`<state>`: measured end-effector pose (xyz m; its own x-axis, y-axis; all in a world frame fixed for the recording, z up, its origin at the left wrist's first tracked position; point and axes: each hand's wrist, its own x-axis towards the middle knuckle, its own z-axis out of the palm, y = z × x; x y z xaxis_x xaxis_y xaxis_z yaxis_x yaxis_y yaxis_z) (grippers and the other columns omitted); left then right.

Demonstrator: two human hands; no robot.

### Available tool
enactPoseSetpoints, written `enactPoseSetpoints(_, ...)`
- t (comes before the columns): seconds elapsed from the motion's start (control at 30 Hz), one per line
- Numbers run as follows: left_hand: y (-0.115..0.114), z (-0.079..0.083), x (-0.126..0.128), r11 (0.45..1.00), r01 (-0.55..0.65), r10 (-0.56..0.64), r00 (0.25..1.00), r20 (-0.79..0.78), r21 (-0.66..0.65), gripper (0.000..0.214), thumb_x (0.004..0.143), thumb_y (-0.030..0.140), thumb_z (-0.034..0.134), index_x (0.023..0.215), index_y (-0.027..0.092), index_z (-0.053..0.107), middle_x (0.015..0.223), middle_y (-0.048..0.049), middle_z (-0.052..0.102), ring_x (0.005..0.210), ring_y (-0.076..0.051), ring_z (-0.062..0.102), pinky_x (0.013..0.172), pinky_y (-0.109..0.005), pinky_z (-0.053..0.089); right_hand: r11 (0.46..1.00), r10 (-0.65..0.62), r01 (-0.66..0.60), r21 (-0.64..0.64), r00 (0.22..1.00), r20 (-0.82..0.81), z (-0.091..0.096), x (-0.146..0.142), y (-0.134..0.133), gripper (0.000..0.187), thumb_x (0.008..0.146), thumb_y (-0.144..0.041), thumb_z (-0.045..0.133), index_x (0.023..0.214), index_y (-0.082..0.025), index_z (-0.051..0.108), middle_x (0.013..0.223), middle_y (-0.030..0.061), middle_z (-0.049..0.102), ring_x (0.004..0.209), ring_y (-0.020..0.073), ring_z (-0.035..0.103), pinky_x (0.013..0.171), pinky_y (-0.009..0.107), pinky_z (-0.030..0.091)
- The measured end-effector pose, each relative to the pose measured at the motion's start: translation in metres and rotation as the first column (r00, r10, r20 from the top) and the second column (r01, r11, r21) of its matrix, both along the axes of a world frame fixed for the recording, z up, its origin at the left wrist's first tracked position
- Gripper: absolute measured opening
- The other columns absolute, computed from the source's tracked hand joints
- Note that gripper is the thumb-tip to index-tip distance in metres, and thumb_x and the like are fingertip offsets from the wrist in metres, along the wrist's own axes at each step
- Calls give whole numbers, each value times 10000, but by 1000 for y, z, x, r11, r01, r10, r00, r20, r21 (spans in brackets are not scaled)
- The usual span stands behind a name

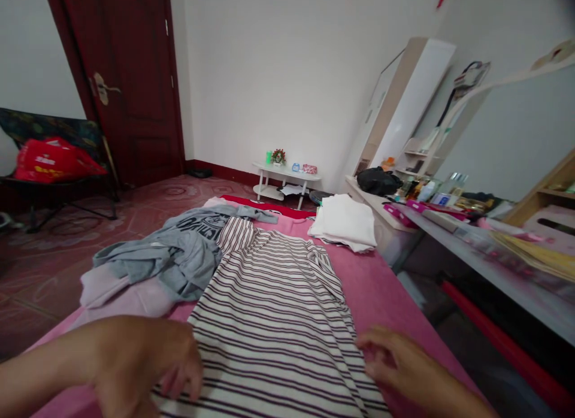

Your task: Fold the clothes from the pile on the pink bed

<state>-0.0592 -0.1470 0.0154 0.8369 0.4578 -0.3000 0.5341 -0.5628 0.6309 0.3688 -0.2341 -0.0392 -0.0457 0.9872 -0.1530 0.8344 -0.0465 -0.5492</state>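
Observation:
A white shirt with dark stripes point(278, 310) lies spread on the pink bed cover point(381, 286), its hem towards me and some creases along its right side. Over its lower left edge is my left hand point(148, 364), slightly blurred, with loosely bent fingers pointing down at the cloth; the thumb is hidden. My right hand point(399, 364) is at the right edge of the shirt, fingers curved and a gap showing between thumb and forefinger. The fingertips lie at the cloth, and no fold of it shows pinched in either hand.
Left of the shirt lies a crumpled grey garment point(179, 256) over a pale pink one point(130, 298). Folded white cloth point(344, 220) is stacked at the far right of the bed. A cluttered dressing table point(467, 244) runs along the right; a small white table point(285, 173) stands beyond the bed.

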Motion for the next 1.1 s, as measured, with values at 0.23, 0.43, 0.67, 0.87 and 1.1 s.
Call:
enactPoseSetpoints(0.23, 36, -53, 118, 917, -152, 81, 976, 200, 368, 729, 846, 496, 579, 1462, 193, 335, 1486, -143, 374, 1347, -278, 374, 1103, -405, 325, 875, -204, 148, 461, 976, 73, -42, -35, 131, 834, 704, -349, 628, 1454, -174, 309, 1469, 132, 371, 1323, 276, 377, 1057, 401, 359)
enactPoseSetpoints(0.43, 60, -132, 146, 772, -307, 214, 950, 226, 557, 698, 914, 596, 384, 1496, 236, 251, 1567, -140, 187, 1442, -315, 141, 1151, -540, 170, 751, -540, 499, 431, 841, -33, -67, 55, 153, 302, 798, -324, 468, 990, -230, 683, 995, 73, 711, 945, 258, 647, 830, 346, 500)
enactPoseSetpoints(0.67, 55, -126, 147, 773, -240, 163, 970, 182, 587, 618, 936, 554, 358, 1482, 274, 291, 1573, -113, 171, 1445, -331, 96, 1148, -576, 130, 443, -833, 711, 545, 551, -42, -52, 115, 146, 531, 791, -243, 393, 1286, -83, 502, 1284, 300, 499, 1173, 422, 487, 877, 531, 431)
enactPoseSetpoints(0.87, 59, -131, 147, 784, -224, 153, 974, 169, 579, 627, 934, 550, 369, 1490, 280, 266, 1578, -108, 138, 1446, -336, 80, 1145, -590, 126, 822, -139, -13, 569, 965, 224, -59, 17, 180, 464, 886, -325, 402, 1323, -196, 490, 1379, 80, 507, 1291, 199, 426, 1094, 344, 308)
enactPoseSetpoints(1.1, 61, -123, 144, 812, -212, 160, 977, 141, 544, 647, 931, 621, 272, 1494, 303, 245, 1582, -99, 116, 1448, -328, 65, 1144, -584, 122, 954, -282, 188, 235, 827, 486, -86, 59, 205, 563, 960, -474, 262, 1479, -260, 295, 1561, 64, 245, 1427, 274, 203, 1123, 530, 182)
